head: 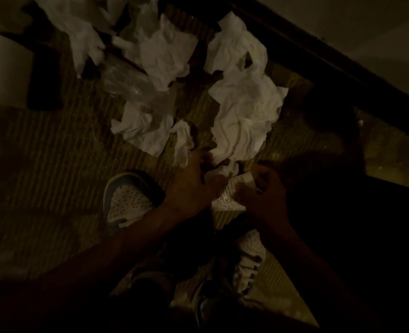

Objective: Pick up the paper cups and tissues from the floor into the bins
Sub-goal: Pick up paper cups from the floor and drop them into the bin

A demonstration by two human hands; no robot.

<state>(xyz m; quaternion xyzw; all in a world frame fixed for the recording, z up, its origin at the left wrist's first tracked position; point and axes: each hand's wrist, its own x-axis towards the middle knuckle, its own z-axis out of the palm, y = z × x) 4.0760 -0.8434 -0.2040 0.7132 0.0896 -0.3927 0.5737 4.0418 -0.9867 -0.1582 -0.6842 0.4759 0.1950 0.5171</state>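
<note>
Early stage: left hand [191,186] and right hand [266,198], both grips clenched on one crumpled tissue [227,199] just above the floor [54,152]; many tissues [244,116] lie uncollected beyond, no bin in view.

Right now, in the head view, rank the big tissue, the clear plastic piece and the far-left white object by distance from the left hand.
From the left hand:
1. big tissue, just ahead, right.
2. clear plastic piece, upper left.
3. white object, far-left edge.
</note>
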